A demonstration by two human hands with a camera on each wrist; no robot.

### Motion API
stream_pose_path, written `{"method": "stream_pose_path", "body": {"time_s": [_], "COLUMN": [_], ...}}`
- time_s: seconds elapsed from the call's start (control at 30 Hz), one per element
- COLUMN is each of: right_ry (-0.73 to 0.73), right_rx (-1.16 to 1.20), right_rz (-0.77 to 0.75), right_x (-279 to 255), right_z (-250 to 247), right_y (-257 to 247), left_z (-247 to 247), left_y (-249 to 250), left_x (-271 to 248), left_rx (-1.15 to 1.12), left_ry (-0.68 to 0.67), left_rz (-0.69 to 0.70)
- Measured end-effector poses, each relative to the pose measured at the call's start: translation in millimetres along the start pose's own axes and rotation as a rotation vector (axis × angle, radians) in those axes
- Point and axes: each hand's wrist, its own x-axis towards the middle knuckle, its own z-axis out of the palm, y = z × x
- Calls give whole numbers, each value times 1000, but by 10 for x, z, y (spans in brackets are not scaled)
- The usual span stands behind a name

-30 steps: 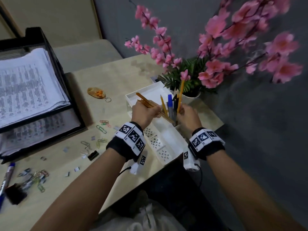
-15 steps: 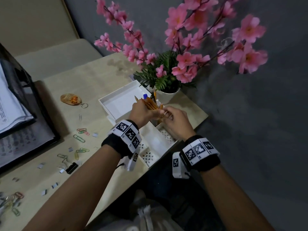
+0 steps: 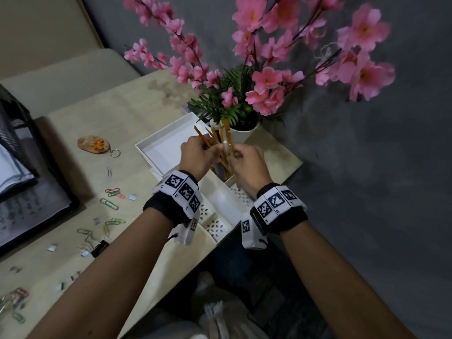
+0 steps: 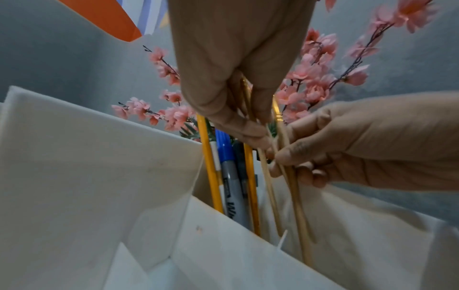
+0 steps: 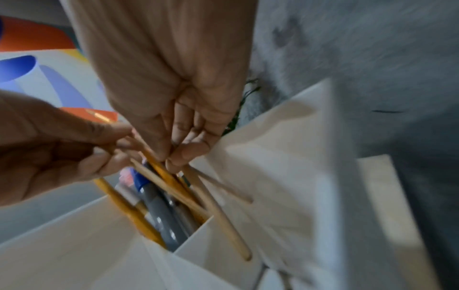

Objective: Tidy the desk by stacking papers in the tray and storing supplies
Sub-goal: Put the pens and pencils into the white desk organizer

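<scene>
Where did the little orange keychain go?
In the head view the orange keychain lies on the desk, left of the white organizer, beyond the scattered paper clips.

Readable text: almost none

On the grey marker with the blue cap, which stands in the white organizer, a white letter "W" and the start of a next letter can be seen; the rest is hidden. The papers in the black tray carry print too small to read.
</scene>
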Motion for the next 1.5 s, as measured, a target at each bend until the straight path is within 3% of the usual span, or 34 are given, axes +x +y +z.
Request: {"method": "stream_pose_path", "body": {"time_s": [0.07,0.17,0.3,0.43,0.57,0.7,0.8,0.9,1.0,1.1,1.17,1.37,1.5], "right_ry": [91,204,251,263,257,342,513,722,777,698,557,-388,-696], "right_rx": [45,158,379,587,630,623,489,249,191,162,175,-40,-132], "right_rz": [48,127,213,311,336,355,341,228,61,-60,-138,-243,-339], "right_x": [-94,-316,-474,-444,-490,-533,-608,-714,-777,-819,-845,-1013,-1341], "right_z": [-76,-161,-161,-212,-247,-255,-281,-287,-177,100,378,1645,2496], "right_y": [114,289,367,314,323,364,365,230,-22,-384,-657,-1404,-1892], "left_z": [36,115,247,409,505,528,464,288,-17,-490,-871,-2126,-2847], "left_y": [30,103,219,177,145,104,49,-27,-161,-385,-602,-1605,-2295], "left_x": [-52,-143,-256,-194,-184,-167,-244,-356,-483,-649,-807,-1503,-2049], "left_rx": [-13,152,220,492,637,606,574,514,426,362,333,340,342], "left_ry": [-11,-73,-198,-421,-534,-513,-479,-440,-368,-298,-226,-12,132], "left_rz": [43,214,416,359,373,372,357,343,283,179,110,-156,-341]}}
